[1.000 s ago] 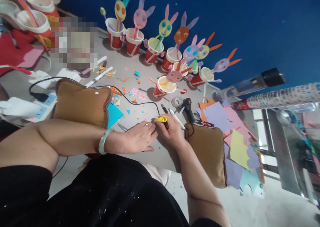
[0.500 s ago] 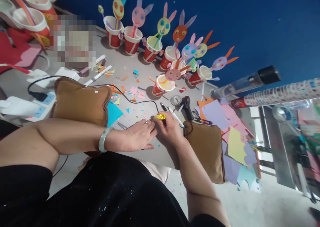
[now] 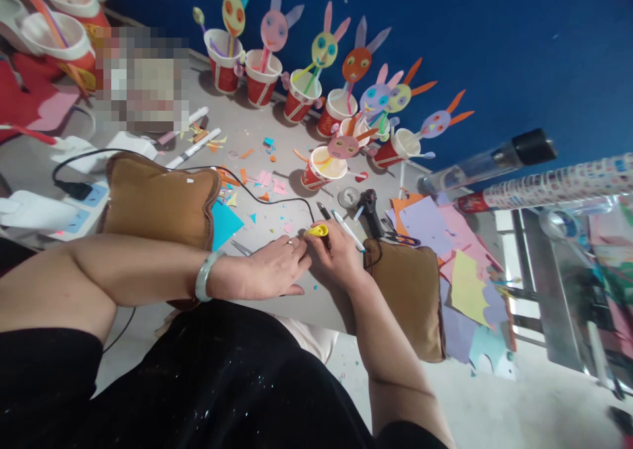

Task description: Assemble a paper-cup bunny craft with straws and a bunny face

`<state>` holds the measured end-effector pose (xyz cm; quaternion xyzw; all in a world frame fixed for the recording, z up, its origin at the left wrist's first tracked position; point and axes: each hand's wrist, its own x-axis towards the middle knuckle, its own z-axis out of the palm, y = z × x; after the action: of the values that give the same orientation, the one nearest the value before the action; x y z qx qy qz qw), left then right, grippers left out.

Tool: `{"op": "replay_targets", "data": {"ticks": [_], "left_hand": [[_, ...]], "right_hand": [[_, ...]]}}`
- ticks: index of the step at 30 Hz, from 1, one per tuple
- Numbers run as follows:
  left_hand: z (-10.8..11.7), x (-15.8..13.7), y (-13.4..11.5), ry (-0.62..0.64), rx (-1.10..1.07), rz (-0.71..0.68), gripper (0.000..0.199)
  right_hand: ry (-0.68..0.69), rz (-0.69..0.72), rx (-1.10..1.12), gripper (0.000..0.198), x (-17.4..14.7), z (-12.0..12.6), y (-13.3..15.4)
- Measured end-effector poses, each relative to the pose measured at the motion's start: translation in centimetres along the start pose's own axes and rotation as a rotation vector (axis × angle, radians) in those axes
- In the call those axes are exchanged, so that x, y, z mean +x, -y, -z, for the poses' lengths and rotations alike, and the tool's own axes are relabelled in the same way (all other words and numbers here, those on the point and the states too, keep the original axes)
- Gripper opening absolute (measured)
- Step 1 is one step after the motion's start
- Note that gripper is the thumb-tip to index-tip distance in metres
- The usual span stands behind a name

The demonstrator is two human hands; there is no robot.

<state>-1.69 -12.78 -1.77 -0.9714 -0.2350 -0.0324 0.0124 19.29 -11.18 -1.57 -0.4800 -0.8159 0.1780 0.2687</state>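
Note:
My right hand (image 3: 341, 254) is closed around a small yellow object with a rounded end (image 3: 318, 231), which pokes up past the fingers; its kind I cannot make out. Palm down on the grey table lies my left hand (image 3: 274, 268), fingers stretched out, a ring on one and a pale bangle (image 3: 202, 276) at the wrist. Its fingertips come close to my right fingers, and what is under them is hidden. Beyond my right hand lie a white pen (image 3: 347, 230) and a black glue gun (image 3: 369, 213). Grey scissors tips (image 3: 241, 248) stick out beside my left hand.
Red paper cups (image 3: 324, 171) with paper rabbit heads line the blue wall. Brown cushions (image 3: 161, 202) lie under or beside both forearms. Coloured paper sheets (image 3: 428, 221) are piled at right. A black cord (image 3: 247, 190) crosses the table among paper scraps. A tape roll (image 3: 349, 198) is nearby.

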Motion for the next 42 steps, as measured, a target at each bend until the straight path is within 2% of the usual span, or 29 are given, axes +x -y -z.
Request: {"op": "replay_targets", "data": {"ticks": [7,13,22,36,42], "left_hand": [[0.3,0.0,0.0,0.001,-0.018,0.006,0.073],[0.8,0.4,0.1,0.08,-0.035,-0.008,0.073],[1.4,0.7,0.1,0.112,-0.044,-0.006,0.071],[0.5,0.0,0.1,0.037,-0.044,-0.002,0.067],[0.8,0.1,0.2,0.095,-0.076,0.003,0.068]], "right_hand": [[0.022,0.022,-0.006,0.008,0.1,0.2,0.3],[0.016,0.023,-0.013,0.009,0.1,0.1,0.2],[0.033,0.004,-0.039,0.012,0.0,0.3,0.1],[0.003,-0.037,-0.023,0.016,0.0,0.0,0.1],[0.017,-0.06,0.002,0.015,0.0,0.0,0.3]]}}
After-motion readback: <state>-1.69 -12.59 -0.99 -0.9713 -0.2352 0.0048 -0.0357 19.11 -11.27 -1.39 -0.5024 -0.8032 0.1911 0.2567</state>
